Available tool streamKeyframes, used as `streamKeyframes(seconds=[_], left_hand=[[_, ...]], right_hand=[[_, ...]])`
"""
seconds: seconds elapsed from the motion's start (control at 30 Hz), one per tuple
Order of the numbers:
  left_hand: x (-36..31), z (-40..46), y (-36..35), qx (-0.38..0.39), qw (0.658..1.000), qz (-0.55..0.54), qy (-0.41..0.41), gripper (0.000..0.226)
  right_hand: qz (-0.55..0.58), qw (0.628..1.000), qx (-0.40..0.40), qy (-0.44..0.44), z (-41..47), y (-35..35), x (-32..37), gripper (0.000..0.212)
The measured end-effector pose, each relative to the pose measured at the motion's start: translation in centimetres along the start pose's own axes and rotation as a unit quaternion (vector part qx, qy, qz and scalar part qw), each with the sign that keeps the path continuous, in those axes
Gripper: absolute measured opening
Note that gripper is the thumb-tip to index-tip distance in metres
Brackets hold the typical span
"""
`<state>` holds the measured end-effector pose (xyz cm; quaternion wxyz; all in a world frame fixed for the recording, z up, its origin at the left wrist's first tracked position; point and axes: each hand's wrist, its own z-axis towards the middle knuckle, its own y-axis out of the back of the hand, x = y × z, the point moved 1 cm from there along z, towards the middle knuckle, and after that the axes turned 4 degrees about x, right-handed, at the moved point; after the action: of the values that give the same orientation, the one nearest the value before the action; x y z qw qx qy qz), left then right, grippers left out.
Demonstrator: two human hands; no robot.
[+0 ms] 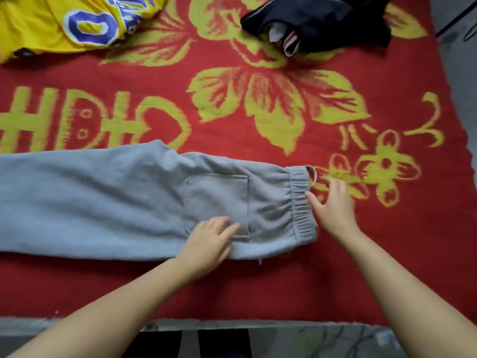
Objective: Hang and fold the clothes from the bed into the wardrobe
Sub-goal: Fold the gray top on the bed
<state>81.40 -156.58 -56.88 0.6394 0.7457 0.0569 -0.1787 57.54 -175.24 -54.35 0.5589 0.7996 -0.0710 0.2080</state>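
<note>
Garments: three on the bed, namely one pair of grey sweatpants (124, 200), one yellow jersey (64, 21) and one dark garment (322, 21).
Grey sweatpants: folded lengthwise and laid flat across the near part of the red blanket (258, 288); the legs run off the left edge of view, the elastic waistband (302, 202) points right, and one patch pocket (216, 200) faces up.
Yellow jersey: crumpled at the far left corner, cut off by the top and left edges of view.
Dark garment: bunched at the far right, well apart from the sweatpants.
Hands: two, both bare-armed.
Left hand (209, 244): fingers straight, lying flat on the sweatpants at the pocket's lower corner, gripping nothing.
Right hand (333, 205): fingers spread and relaxed, the thumb touching the waistband's edge, the palm over the blanket; holding nothing.
Open room: a broad bare band of blanket lies between the sweatpants and the two far garments; a narrower strip runs between the sweatpants and the bed's near edge (232, 324).
Right side: the blanket's edge slants down just beyond the right hand.
</note>
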Motion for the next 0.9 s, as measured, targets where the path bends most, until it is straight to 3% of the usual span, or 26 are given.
streamKeyframes(seconds=[0.07,0.1,0.17,0.23,0.3,0.4,0.47,0.53,0.6,0.67,0.73,0.83,0.9], left_hand=[[-0.6,1.5,0.3,-0.014,0.998,0.035,0.055,0.05],[-0.9,2.3,0.2,0.02,0.995,0.032,0.097,0.056],[-0.8,3.5,-0.6,0.118,0.976,-0.011,0.184,0.068],[-0.5,4.1,-1.2,0.19,0.958,-0.047,0.211,0.068],[0.2,4.0,-1.8,0.17,0.963,-0.044,0.205,0.067],[1.9,2.0,-2.4,0.196,0.948,-0.041,0.247,0.069],[2.6,0.3,-3.1,0.229,0.94,-0.033,0.252,0.069],[3.1,-0.4,-3.2,0.228,0.941,-0.054,0.245,0.069],[3.2,-0.7,-2.9,0.211,0.937,-0.12,0.252,0.066],[3.0,-0.6,-1.7,0.174,0.912,-0.246,0.278,0.06],[2.8,-0.3,0.7,0.113,0.835,-0.432,0.322,0.05],[3.4,-1.1,5.2,0.057,0.593,-0.724,0.348,0.051],[5.8,-3.0,7.6,0.024,0.477,-0.834,0.277,0.064]], right_hand=[[0.152,0.973,0.093,-0.146,1.0,-1.3,0.3,0.073],[0.23,0.942,0.156,-0.191,1.1,-2.0,0.7,0.071],[0.327,0.896,0.217,-0.206,1.2,-2.8,1.5,0.046],[0.343,0.9,0.197,-0.181,2.0,-2.4,1.4,0.021],[0.314,0.929,0.133,-0.145,2.8,-1.5,-0.1,0.007],[0.225,0.957,0.089,-0.161,2.6,-1.8,-3.3,0.018],[0.216,0.953,0.096,-0.191,1.9,-2.9,-4.7,0.029],[0.195,0.959,0.12,-0.165,1.9,-2.7,-4.3,0.029],[0.177,0.967,0.135,-0.126,2.1,-1.2,-2.8,0.027],[0.216,0.962,0.136,-0.094,1.8,1.0,0.3,0.022],[0.282,0.946,0.152,-0.042,0.8,3.4,5.7,0.017],[0.366,0.908,0.201,0.037,-1.1,3.4,16.2,0.026],[0.372,0.897,0.229,0.064,-2.8,-0.1,23.1,0.02]])
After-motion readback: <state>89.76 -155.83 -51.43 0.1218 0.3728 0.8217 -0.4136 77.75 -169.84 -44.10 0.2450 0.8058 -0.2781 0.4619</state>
